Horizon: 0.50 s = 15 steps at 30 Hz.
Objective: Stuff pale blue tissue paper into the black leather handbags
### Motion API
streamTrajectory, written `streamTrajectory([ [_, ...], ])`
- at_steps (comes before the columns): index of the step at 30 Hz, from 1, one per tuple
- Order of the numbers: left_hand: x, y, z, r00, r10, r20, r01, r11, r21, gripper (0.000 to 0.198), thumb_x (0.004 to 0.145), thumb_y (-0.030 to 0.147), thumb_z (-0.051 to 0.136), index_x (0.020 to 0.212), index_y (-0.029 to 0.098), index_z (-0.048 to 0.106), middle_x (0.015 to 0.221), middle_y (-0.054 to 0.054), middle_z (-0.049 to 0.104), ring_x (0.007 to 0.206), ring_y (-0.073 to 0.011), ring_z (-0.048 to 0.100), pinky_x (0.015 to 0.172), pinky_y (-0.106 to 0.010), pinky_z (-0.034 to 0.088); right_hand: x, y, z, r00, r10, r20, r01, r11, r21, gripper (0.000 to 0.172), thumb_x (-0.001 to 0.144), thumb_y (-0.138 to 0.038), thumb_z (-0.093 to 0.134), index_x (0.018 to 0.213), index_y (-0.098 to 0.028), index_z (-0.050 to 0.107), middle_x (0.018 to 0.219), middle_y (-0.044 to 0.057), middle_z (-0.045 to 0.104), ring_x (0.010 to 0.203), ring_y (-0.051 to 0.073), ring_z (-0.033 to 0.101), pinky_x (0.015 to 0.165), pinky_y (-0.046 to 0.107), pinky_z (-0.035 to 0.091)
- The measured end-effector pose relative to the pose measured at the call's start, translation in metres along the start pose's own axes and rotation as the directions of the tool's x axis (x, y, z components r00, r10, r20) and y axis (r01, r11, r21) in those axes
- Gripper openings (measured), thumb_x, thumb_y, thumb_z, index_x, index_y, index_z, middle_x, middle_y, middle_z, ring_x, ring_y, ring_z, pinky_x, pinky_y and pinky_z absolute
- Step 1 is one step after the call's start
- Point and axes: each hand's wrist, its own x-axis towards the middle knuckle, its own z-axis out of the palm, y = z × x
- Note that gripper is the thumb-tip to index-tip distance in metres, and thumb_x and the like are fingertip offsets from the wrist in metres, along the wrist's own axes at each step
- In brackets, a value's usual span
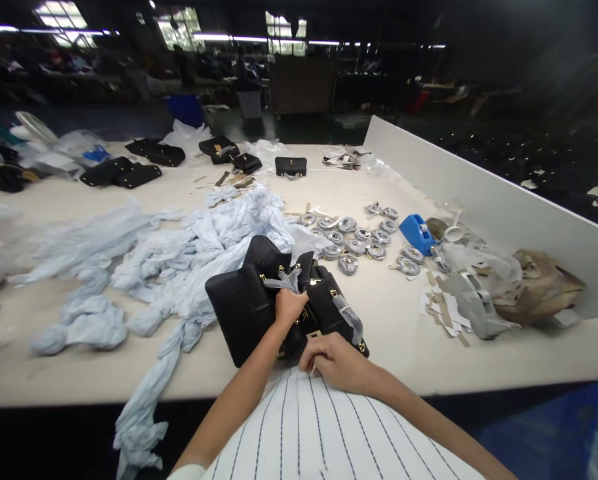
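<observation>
A black handbag (241, 303) with gold hardware lies at the table's near edge, its flap spread to the left. Grey wrapping covers its handles. My left hand (289, 305) is closed on the bag by a wrapped handle (285, 280), near the bag's middle. Curled close to the striped shirt, my right hand (331, 360) is at the bag's near right edge. Its thumb and fingers are pinched together; what is in them, if anything, is hidden. A wrapped strip (347, 312) lies along the bag's right part.
Crumpled pale-blue tissue (199, 247) spreads left of the bag. Several coiled grey straps (347, 265) lie to the right, near a blue tape dispenser (417, 233). Paper scraps (443, 307) and brown paper (543, 287) lie by a white side panel (479, 187). Black bags (291, 166) lie behind.
</observation>
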Motion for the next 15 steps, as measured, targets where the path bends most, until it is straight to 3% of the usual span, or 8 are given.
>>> streamTrajectory([
  [1, 0.0, 0.001, 0.001, 1.0, -0.004, -0.007, 0.004, 1.0, 0.015, 0.034, 0.068, 0.046, 0.078, 0.065, 0.014, 0.065, 0.074, -0.015, 0.069, 0.084, -0.0338, 0.071, 0.067, -0.033, 0.047, -0.005, 0.024, 0.005, 0.994, 0.11, 0.022, -0.11, 0.994, -0.018, 0.042, 0.071, 0.002, 0.041, 0.082, -0.018, 0.076, 0.085, 0.002, 0.075, 0.08, 0.015, 0.069, 0.076, 0.024, 0.054],
  [3, -0.001, 0.004, 0.002, 1.0, -0.001, -0.013, 0.002, 0.999, 0.038, 0.033, 0.069, 0.045, 0.077, 0.066, 0.014, 0.066, 0.074, -0.015, 0.069, 0.083, -0.0335, 0.071, 0.066, -0.033, 0.046, -0.011, 0.07, 0.009, 0.968, 0.248, -0.041, -0.25, 0.965, -0.077, 0.046, 0.074, -0.001, 0.043, 0.102, -0.017, 0.075, 0.094, 0.004, 0.075, 0.087, 0.017, 0.07, 0.082, 0.027, 0.054],
  [5, -0.002, 0.007, 0.003, 1.0, 0.012, -0.012, -0.011, 0.998, 0.054, 0.03, 0.071, 0.042, 0.076, 0.065, 0.015, 0.066, 0.071, -0.014, 0.069, 0.081, -0.0319, 0.07, 0.064, -0.032, 0.045, -0.017, 0.106, 0.009, 0.936, 0.288, -0.204, -0.322, 0.932, -0.164, 0.053, 0.078, -0.003, 0.045, 0.123, -0.019, 0.067, 0.099, 0.005, 0.075, 0.09, 0.02, 0.07, 0.085, 0.03, 0.054],
  [7, -0.002, 0.009, 0.003, 1.0, 0.026, -0.006, -0.026, 0.998, 0.063, 0.025, 0.071, 0.037, 0.075, 0.062, 0.016, 0.064, 0.068, -0.012, 0.067, 0.077, -0.0292, 0.069, 0.061, -0.031, 0.043, -0.024, 0.126, 0.01, 0.912, 0.258, -0.318, -0.339, 0.912, -0.233, 0.058, 0.08, -0.005, 0.045, 0.135, -0.02, 0.058, 0.099, 0.006, 0.075, 0.09, 0.021, 0.07, 0.085, 0.032, 0.054],
  [10, -0.001, 0.011, 0.002, 0.999, 0.037, 0.004, -0.037, 0.997, 0.065, 0.023, 0.071, 0.031, 0.074, 0.058, 0.017, 0.061, 0.063, -0.009, 0.063, 0.068, -0.0253, 0.066, 0.057, -0.03, 0.041, -0.032, 0.125, 0.014, 0.928, 0.102, -0.358, -0.207, 0.94, -0.27, 0.061, 0.086, -0.008, 0.039, 0.144, -0.02, 0.049, 0.099, 0.006, 0.074, 0.077, 0.019, 0.07, 0.081, 0.034, 0.056],
  [12, 0.001, 0.011, 0.001, 0.999, 0.044, 0.007, -0.044, 0.997, 0.056, 0.023, 0.069, 0.029, 0.073, 0.056, 0.017, 0.059, 0.06, -0.007, 0.06, 0.065, -0.0231, 0.064, 0.056, -0.029, 0.04, -0.036, 0.114, 0.014, 0.9, -0.029, -0.436, -0.102, 0.956, -0.273, 0.058, 0.092, -0.012, 0.035, 0.148, -0.021, 0.046, 0.103, 0.008, 0.072, 0.073, 0.019, 0.07, 0.081, 0.035, 0.058],
  [13, 0.001, 0.01, 0.0, 0.999, 0.047, 0.007, -0.047, 0.998, 0.049, 0.023, 0.068, 0.028, 0.073, 0.055, 0.017, 0.058, 0.059, -0.006, 0.058, 0.064, -0.0221, 0.062, 0.056, -0.029, 0.039, -0.037, 0.108, 0.011, 0.851, -0.082, -0.518, -0.075, 0.958, -0.276, 0.055, 0.095, -0.015, 0.034, 0.148, -0.022, 0.046, 0.108, 0.009, 0.072, 0.078, 0.02, 0.071, 0.084, 0.036, 0.058],
  [15, 0.002, 0.009, 0.0, 0.999, 0.05, 0.005, -0.05, 0.998, 0.039, 0.024, 0.067, 0.028, 0.073, 0.054, 0.018, 0.056, 0.057, -0.003, 0.055, 0.061, -0.0206, 0.06, 0.056, -0.029, 0.038, -0.038, 0.1, -0.001, 0.698, -0.141, -0.702, -0.081, 0.959, -0.272, 0.051, 0.098, -0.021, 0.036, 0.148, -0.022, 0.046, 0.118, 0.012, 0.069, 0.099, 0.023, 0.07, 0.096, 0.04, 0.056],
])
